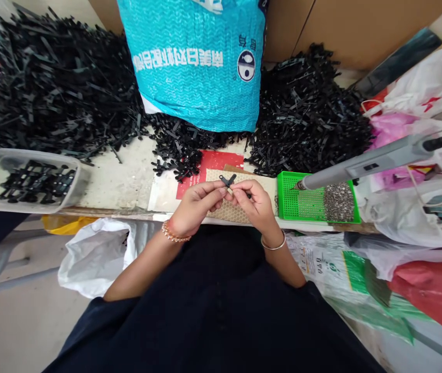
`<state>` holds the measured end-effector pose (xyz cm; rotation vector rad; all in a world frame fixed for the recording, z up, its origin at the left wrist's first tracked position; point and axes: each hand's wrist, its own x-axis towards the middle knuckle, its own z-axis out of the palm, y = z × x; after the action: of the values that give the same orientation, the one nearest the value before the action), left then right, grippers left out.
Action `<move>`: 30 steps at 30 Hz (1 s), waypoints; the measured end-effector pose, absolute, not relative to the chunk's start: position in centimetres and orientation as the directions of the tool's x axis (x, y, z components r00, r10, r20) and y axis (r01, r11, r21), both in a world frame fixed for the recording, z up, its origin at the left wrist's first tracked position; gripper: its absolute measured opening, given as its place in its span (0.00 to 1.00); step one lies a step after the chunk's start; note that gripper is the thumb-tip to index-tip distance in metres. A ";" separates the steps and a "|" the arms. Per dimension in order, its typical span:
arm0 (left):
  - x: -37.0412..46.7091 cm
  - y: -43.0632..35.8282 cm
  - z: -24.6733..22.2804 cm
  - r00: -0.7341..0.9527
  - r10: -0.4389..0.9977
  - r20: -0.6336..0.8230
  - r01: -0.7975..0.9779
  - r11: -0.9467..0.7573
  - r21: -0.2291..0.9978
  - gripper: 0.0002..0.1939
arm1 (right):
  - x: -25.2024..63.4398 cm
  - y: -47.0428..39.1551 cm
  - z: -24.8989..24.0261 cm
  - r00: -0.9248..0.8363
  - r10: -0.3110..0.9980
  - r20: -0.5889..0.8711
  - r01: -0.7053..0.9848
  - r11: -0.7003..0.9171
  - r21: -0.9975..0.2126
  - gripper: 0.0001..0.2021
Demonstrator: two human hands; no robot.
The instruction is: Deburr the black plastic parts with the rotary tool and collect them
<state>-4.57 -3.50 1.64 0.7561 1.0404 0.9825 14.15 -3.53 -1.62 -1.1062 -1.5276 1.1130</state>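
Two small black plastic pieces, crossed in a V shape [227, 180], are held between both hands over a honeycomb-patterned mat [232, 211]. My left hand [201, 201] pinches them from the left with thumb and fingertips. From the right, the fingers of my right hand [252, 201] close on the same pieces, and another dark bit shows beside its fingers. To the right sits a green basket [280, 197] with many small metal parts [338, 202]. An electric screwdriver [345, 168] points its tip down over the basket's left part.
Large heaps of black pieces lie at the back left [58, 88] and back right [310, 114]. Between them stands a blue bag [197, 67]. A clear plastic box [27, 207] with black parts is at left; a white sack [97, 254] hangs below the table edge.
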 end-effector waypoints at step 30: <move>-11.1 -3.8 -2.0 0.146 0.952 -0.269 -0.196 0.295 0.935 0.19 | 7.2 10.8 -3.1 -0.493 0.866 0.085 0.842 0.499 -0.206 0.16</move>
<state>-11.10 -3.78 -2.05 0.8974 1.0908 1.0104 7.15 10.83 -3.15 -1.4751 -2.5632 0.2036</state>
